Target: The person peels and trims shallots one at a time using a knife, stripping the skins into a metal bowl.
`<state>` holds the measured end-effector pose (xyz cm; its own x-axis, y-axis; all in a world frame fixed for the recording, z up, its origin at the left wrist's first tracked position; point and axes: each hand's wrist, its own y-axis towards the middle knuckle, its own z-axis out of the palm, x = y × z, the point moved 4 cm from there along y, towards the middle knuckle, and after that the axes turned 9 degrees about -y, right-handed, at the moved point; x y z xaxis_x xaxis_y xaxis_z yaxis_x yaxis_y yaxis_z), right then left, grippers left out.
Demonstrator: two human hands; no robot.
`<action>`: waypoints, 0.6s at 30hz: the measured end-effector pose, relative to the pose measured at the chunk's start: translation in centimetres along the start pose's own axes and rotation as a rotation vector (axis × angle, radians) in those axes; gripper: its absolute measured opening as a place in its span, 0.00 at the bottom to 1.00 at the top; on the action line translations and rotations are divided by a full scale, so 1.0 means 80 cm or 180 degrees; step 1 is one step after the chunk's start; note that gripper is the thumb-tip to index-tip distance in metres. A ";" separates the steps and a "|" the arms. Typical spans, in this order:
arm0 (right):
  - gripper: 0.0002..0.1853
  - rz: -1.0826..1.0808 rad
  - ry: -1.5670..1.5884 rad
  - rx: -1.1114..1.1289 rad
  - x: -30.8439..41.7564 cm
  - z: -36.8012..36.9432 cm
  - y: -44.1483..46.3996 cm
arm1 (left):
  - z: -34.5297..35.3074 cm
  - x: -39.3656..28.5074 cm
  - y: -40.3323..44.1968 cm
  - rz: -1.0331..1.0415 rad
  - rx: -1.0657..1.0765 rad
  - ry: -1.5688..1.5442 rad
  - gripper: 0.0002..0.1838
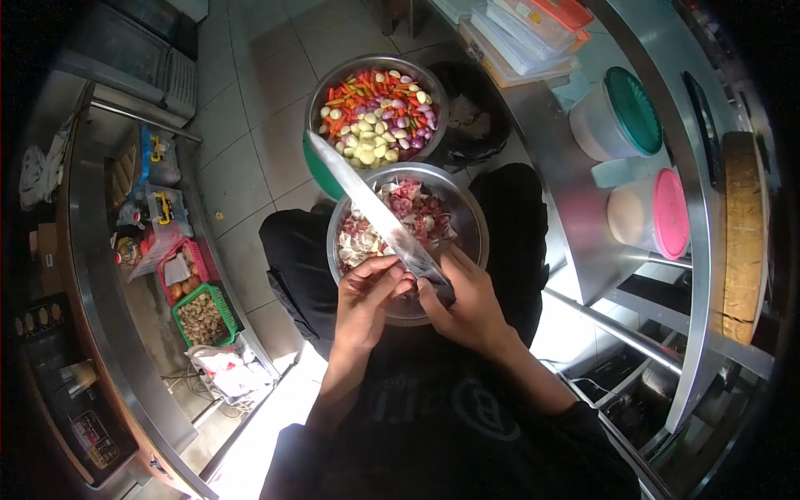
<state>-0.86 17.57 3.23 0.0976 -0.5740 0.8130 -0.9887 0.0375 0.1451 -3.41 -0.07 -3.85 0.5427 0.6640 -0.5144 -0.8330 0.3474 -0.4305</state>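
Note:
In my right hand (468,304) is the grip of a large knife (371,208), its wide shiny blade slanting up and left across two bowls. My left hand (367,302) is closed, fingertips pinched on a small reddish bulb near the knife's handle end; whether it is shallot or garlic I cannot tell. Below both hands, a steel bowl (477,225) rests between my legs, holding reddish bulbs and papery white skins (358,242). Just beyond it, a second steel bowl (315,112) holds red and orange chilies (367,86), peeled garlic cloves (367,142) and purple shallots (417,125).
A dark bag (479,125) sits right of the far bowl. On the right steel shelving stand tubs with a green lid (633,112) and pink lid (672,214), plus stacked plastic containers (525,37). Left shelving holds a green basket (202,317) and a red basket (182,271).

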 end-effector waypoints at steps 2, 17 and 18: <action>0.14 0.0045 -0.0072 0.0053 -0.002 0.005 -0.003 | 0.001 -0.001 0.000 0.0214 0.0054 0.0391 0.12; 0.13 0.0260 0.0000 -0.0089 -0.022 0.011 -0.012 | 0.008 0.007 0.005 0.0340 0.0122 0.0758 0.18; 0.14 0.0274 0.0110 -0.0260 -0.023 0.009 -0.013 | 0.010 0.006 0.007 0.0332 0.0126 0.0763 0.18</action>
<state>-0.12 18.02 1.18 0.0179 -0.5374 0.8431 -0.9812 0.1528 0.1182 -3.70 0.94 -3.76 0.4598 0.5233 -0.7175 -0.8868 0.3141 -0.3391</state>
